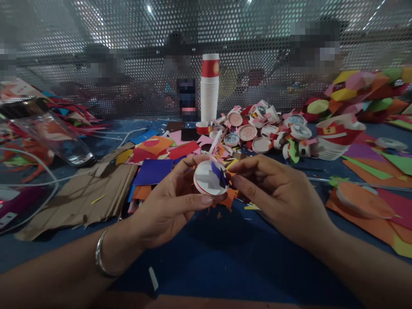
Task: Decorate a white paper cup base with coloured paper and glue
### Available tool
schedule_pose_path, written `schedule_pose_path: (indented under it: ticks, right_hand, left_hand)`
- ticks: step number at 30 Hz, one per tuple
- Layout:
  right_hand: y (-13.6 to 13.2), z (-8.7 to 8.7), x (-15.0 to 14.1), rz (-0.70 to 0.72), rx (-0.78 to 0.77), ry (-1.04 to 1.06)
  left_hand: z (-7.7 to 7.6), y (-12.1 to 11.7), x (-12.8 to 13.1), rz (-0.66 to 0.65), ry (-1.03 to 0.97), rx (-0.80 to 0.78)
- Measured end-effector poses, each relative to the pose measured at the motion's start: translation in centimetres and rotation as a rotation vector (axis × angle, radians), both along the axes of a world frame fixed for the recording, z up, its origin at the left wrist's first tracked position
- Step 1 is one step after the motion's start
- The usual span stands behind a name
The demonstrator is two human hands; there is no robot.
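Note:
In the middle of the head view, my left hand (pixel 164 204) holds a cut-down paper cup (pixel 206 182), its round white side facing me and a red line along its edge. Thumb and fingers grip it by the rim. A small purple and black paper piece (pixel 219 172) sits at the right side of that white face. My right hand (pixel 277 186) is closed, its thumb and fingertips pinching at the outer end of this piece. The exact contact is partly hidden by the fingers. Both hands are above the blue table (pixel 238 257).
A tall cup stack (pixel 210 96) stands at the back, with a heap of cut cup pieces (pixel 247 132) to its right. Corrugated cardboard (pixel 77 193) and a tilted glass bottle (pixel 61 137) lie left. Nested cups (pixel 336 137) and coloured paper (pixel 363 214) are right. Perforated metal (pixel 138 38) rises behind.

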State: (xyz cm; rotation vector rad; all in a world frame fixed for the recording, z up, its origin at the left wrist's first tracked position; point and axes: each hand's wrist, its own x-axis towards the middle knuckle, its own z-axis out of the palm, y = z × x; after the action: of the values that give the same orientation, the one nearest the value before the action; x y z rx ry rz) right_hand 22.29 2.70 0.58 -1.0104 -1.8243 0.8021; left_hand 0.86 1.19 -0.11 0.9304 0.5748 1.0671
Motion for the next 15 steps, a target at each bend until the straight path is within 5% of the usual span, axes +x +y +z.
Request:
schedule_pose_path:
  ticks: [15]
  right_hand:
    - [0.23,0.01,-0.02,0.023,-0.144,0.030]
  left_hand:
    - [0.58,-0.13,-0.01,0.016,-0.042,-0.027]
